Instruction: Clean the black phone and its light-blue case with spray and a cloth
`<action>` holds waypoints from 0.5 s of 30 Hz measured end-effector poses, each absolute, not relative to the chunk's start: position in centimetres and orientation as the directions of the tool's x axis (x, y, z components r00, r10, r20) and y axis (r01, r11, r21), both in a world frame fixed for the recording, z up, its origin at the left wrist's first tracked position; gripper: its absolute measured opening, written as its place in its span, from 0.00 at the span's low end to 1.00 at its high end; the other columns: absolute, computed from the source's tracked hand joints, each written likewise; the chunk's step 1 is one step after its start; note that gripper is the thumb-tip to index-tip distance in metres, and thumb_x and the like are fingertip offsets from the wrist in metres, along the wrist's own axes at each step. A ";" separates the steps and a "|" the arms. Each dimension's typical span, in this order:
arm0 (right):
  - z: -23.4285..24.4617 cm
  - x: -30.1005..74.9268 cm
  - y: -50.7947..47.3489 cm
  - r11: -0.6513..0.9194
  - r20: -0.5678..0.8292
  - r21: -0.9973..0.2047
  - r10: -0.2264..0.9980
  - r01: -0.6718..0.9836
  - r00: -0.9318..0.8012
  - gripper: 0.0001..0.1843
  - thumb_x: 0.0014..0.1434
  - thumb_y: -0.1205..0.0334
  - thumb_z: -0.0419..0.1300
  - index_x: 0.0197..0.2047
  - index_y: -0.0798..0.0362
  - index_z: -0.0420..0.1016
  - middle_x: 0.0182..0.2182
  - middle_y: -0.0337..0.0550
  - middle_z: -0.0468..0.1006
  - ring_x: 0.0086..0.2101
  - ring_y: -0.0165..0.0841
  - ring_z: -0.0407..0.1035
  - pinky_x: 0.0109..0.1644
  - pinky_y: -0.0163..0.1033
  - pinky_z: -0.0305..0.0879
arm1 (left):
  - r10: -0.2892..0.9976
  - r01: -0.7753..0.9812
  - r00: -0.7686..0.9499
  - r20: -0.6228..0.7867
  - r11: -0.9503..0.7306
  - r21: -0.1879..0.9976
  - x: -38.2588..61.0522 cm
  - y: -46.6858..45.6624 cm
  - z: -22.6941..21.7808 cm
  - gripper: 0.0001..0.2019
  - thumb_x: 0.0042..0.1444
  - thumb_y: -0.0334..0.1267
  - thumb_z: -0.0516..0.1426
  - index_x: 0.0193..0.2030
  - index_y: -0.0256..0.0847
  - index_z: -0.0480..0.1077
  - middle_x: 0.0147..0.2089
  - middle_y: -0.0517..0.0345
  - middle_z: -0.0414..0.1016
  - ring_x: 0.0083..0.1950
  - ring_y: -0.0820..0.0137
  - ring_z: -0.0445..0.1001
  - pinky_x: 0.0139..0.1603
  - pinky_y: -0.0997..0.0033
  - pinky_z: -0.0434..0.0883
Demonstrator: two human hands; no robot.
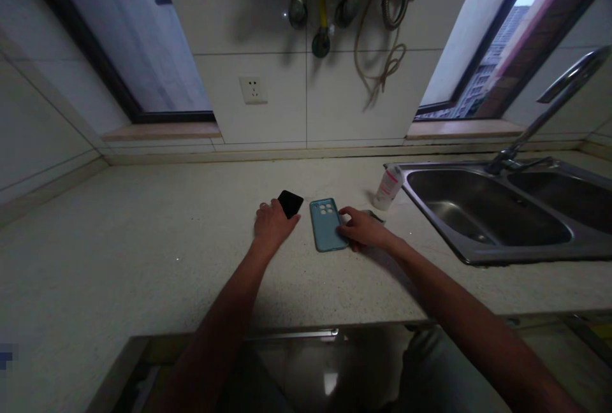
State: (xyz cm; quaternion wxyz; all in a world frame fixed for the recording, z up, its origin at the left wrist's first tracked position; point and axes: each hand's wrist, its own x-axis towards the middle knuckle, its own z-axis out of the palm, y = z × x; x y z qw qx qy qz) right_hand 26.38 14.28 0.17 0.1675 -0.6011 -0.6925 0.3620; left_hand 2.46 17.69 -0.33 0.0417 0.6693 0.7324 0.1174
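Plainly, the left hand (275, 222) is curled around a black phone (290, 203) low on the table (157, 222), fingers along its left edge, thumb near its lower right corner. The phone should feel stiff, slick and breakable if dropped, so gripping both long edges seems safest. Next to it, just apart, lies a blue phone case (326, 231), camera cutouts toward the wall; it is probably light and a little bendy, best held by its raised rim. The right hand (361, 228) has fingertips at that case's right edge; whether they pinch it, I cannot tell. Farther right, a clear plastic cup (388, 188) with red print stands near the sink (521, 255), its contents unreadable. The sink has two steel basins.
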 end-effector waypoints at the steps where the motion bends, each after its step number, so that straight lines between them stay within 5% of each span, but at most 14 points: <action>1: 0.2 26.3 14.2 0.038 -0.193 -0.700 0.952 0.713 -0.240 0.26 0.61 0.65 0.56 0.61 0.56 0.60 0.17 0.32 0.74 0.15 0.28 0.66 0.19 0.30 0.58 | 0.991 0.971 -0.099 0.092 0.076 0.229 2.4 17.7 -0.4 0.35 0.56 0.59 0.57 0.59 0.30 0.64 0.55 0.27 0.68 0.57 0.44 0.70 0.53 0.53 0.69; 15: 0.1 25.9 13.8 0.265 -0.082 -0.554 0.926 0.789 -0.369 0.32 0.63 0.63 0.55 0.69 0.62 0.55 0.24 0.40 0.80 0.22 0.32 0.71 0.31 0.36 0.62 | 0.977 0.985 -0.121 0.175 0.098 0.139 3.0 17.7 -1.5 0.34 0.61 0.56 0.52 0.61 0.25 0.64 0.59 0.24 0.66 0.60 0.42 0.64 0.56 0.48 0.65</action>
